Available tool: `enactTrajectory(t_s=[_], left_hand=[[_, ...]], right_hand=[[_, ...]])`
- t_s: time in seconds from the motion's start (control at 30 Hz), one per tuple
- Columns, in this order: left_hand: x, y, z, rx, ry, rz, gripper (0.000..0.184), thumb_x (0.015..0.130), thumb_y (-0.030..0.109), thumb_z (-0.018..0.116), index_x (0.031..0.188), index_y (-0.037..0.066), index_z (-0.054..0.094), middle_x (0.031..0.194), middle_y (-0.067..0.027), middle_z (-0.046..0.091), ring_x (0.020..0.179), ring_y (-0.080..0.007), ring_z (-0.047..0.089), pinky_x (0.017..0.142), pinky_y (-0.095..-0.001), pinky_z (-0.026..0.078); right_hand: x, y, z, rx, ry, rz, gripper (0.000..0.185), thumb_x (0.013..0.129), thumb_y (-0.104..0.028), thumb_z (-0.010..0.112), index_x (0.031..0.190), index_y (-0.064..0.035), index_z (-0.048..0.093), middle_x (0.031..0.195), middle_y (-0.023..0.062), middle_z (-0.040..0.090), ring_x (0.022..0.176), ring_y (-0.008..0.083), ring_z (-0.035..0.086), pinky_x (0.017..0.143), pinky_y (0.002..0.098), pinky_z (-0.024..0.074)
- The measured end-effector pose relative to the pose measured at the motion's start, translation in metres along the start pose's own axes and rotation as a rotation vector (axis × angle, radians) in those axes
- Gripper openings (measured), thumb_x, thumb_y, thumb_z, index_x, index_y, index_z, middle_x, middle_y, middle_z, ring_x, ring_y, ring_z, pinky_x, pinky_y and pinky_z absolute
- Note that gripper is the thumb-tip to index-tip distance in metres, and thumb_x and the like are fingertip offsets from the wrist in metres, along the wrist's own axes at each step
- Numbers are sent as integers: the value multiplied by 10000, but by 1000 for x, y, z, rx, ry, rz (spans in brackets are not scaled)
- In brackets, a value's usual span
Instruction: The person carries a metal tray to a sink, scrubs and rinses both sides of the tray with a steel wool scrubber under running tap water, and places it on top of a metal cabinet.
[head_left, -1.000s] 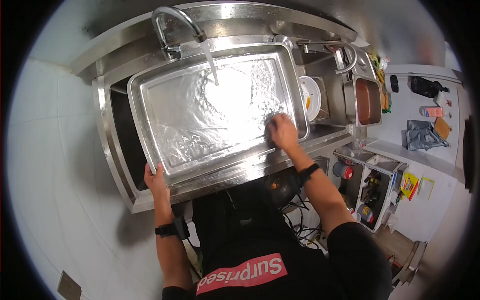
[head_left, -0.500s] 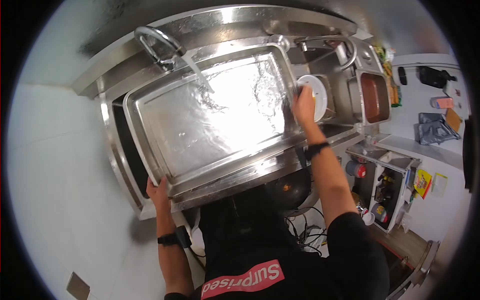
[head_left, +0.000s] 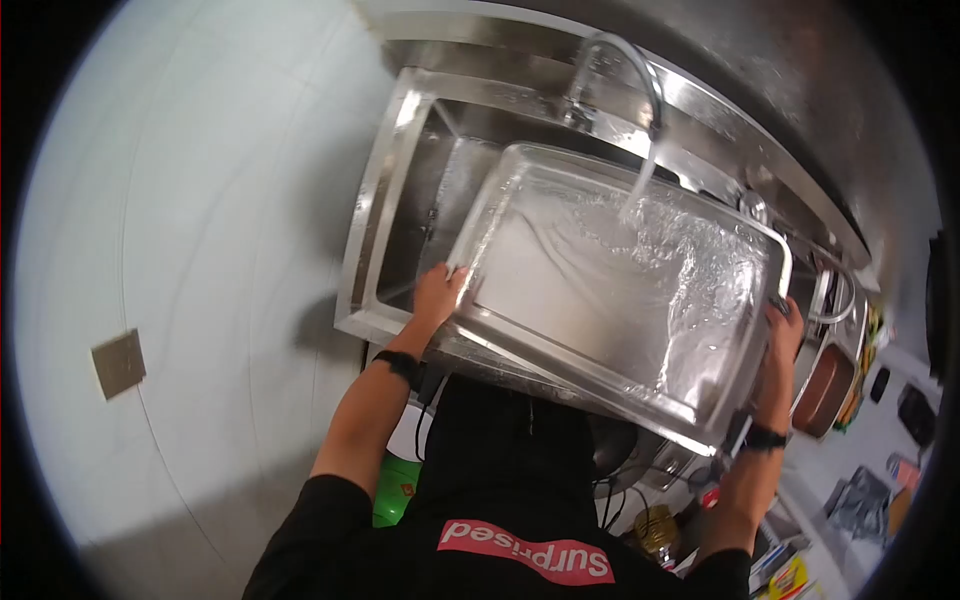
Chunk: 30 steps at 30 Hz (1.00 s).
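A large rectangular metal tray (head_left: 585,378) sits tilted over the sink, with water rippling in it. My left hand (head_left: 438,292) grips the tray's left rim, thumb and fingers closed around the edge. On the opposite short side, my right hand (head_left: 785,325) is closed on the right rim; something small and dark shows by its fingers, too unclear to name. From the curved faucet (head_left: 655,110), a stream of water falls into the tray near its far edge.
The steel sink (head_left: 375,225) lies under and left of the tray. A brown-bottomed metal pan (head_left: 825,390) stands at the right. A white wall (head_left: 220,220) rises on the left, and a green object (head_left: 395,490) shows below the counter.
The view has turned and shifted. Both hands have moved the tray right relative to the sink, uncovering the sink's left part. Water now surges toward the tray's right side.
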<state>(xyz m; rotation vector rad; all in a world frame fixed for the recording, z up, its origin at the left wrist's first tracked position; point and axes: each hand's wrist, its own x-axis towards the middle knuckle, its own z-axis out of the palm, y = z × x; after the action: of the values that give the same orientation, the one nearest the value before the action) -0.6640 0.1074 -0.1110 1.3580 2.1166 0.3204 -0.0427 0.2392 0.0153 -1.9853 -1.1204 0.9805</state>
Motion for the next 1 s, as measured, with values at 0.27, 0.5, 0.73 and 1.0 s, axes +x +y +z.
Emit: enactTrajectory(t_s=[0.27,0.5,0.73,1.0], left_hand=[[30,8,19,-212,-347,105,444,944,360,606,1198,-4,606,1052,-238,671,973,-370,663,794,-456,528],[33,29,-73,-639,-846,-91,745,836,-9,613,1515,221,412,1312,-159,568,1021,-203,615,823,-332,548],[56,9,-142,-638,-965,1,597,759,-71,575,1329,100,629,1310,-133,561,1070,-185,562,778,-297,519],[84,-39,-173,-916,-883,24,338,852,209,552,1125,61,684,1104,-76,646,948,-190,581,690,-332,496]], right_hand=[[-70,-145,-50,-229,97,31,540,780,-160,694,1253,69,571,948,52,645,861,164,586,840,283,431],[-72,-177,-70,-287,19,-67,442,808,-115,609,1227,19,648,953,53,653,880,153,583,836,268,424],[-125,-199,-75,149,-426,-214,320,888,-106,579,1175,4,669,1167,51,661,1099,155,569,1007,278,390],[-147,-216,-64,-395,-483,-624,166,942,-91,624,1102,-50,643,1103,7,559,1035,142,530,915,297,396]])
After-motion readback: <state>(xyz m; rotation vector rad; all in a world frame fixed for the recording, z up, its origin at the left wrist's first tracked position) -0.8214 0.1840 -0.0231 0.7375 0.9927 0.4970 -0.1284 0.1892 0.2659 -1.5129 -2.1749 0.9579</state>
